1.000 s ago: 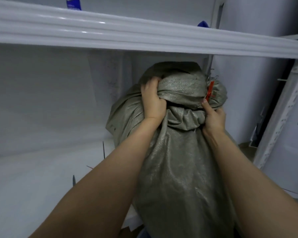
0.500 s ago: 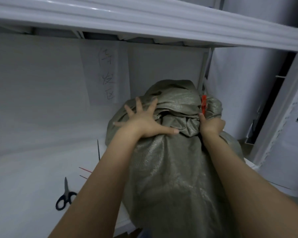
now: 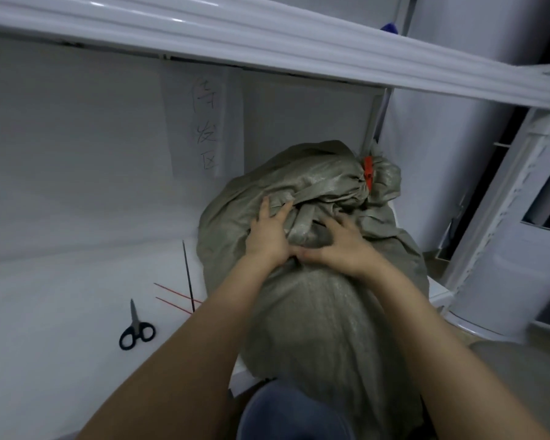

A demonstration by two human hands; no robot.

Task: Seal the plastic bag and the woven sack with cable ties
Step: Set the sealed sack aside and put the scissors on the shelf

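A full grey-green woven sack [image 3: 324, 312] leans on the white shelf [image 3: 61, 296], its top toward the back wall. Its bunched neck is cinched by a red cable tie [image 3: 368, 173] at the upper right. My left hand [image 3: 269, 233] lies flat on the sack's top with fingers spread. Beside it, thumbs touching, my right hand [image 3: 337, 246] presses on the cloth with fingers apart. Neither hand holds anything. No plastic bag shows.
Black-handled scissors [image 3: 136, 328] lie on the shelf at left. Loose red cable ties [image 3: 175, 296] and a black one [image 3: 187, 274] lie between scissors and sack. A white shelf beam [image 3: 267, 36] runs overhead. A paper with handwriting [image 3: 204, 128] hangs on the back wall.
My right hand left the tied neck and came down beside the left hand on the sack's top. The sack tipped lower, and the view dropped, showing more of the scissors and ties.
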